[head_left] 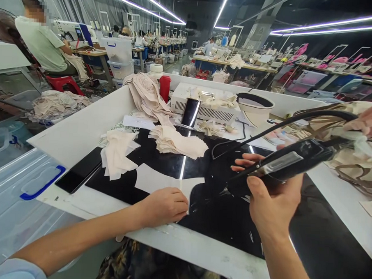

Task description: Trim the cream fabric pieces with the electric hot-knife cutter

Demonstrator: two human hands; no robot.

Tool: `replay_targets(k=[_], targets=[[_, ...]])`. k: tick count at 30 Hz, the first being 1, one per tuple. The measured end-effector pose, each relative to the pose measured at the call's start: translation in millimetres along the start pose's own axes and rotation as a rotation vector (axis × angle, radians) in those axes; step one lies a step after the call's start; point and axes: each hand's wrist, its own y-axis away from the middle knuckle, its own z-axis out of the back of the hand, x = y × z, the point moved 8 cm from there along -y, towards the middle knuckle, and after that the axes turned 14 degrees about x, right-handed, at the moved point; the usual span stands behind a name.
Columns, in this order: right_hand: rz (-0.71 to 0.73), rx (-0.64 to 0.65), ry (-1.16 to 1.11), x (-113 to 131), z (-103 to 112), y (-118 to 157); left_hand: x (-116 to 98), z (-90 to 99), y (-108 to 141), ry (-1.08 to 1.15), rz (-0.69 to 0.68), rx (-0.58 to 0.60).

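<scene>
Black tool [291,160] seemingly within right fingers [246,162].

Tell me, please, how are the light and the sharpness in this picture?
Head view: white light strips shine overhead; head view: bright streaks reflect off the glossy black board; head view: the black tool partly blends into that dark surface; head view: distant workstations look soft.

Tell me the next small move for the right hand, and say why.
Probably ease the tip of the black tool left toward the pale piece: the right hand holds the tool with its tip pointing that way but apart from the piece, while the left hand rests on it.
</scene>
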Motion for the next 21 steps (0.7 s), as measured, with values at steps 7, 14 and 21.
replay_targets(k=[7,14,21], targets=[[0.026,0.060,-0.084,4.8,-27.4,7.1,16.3,0.2,4.7,0.328,0.166,-0.040],[0.102,0.090,-0.307,8.8,-60.5,40.1,17.9,-0.4,4.0,0.393,0.177,-0.043],[0.101,0.075,-0.312,6.4,-70.5,44.0,17.2,-0.3,2.0,0.418,0.175,-0.036]])
